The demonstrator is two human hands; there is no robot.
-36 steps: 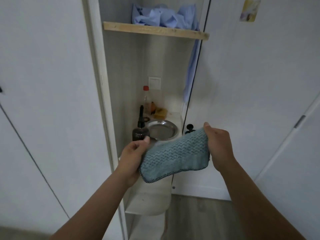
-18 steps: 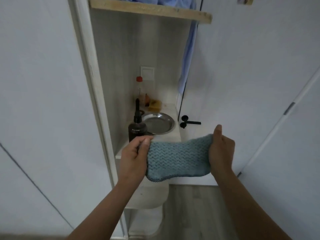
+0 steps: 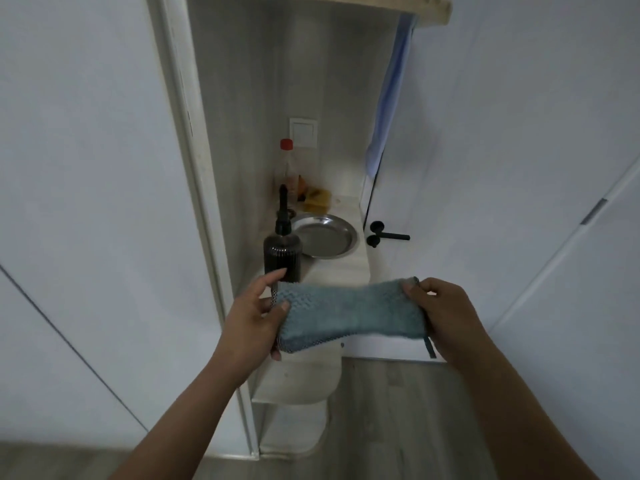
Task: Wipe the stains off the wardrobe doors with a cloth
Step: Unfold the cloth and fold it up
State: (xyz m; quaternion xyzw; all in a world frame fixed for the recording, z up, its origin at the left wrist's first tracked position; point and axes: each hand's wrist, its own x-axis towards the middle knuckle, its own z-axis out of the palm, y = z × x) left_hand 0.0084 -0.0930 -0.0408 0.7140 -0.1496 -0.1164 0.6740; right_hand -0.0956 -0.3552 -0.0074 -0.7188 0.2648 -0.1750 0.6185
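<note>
You pinch the blue-grey cloth (image 3: 349, 311) with left hand (image 3: 254, 315) and right hand (image 3: 441, 311) fingers; wiping not begun: next, press it to the wardrobe door (image 3: 502, 150).

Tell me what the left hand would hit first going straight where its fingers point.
Probably the dark bottle, just beyond the left hand; depth is unclear.

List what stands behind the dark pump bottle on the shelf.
Behind the dark pump bottle: a red-capped clear bottle, a yellowish block and, further right, a steel dish. The pump's neck partly covers the clear bottle's base, so what stands right there cannot be seen.
</note>
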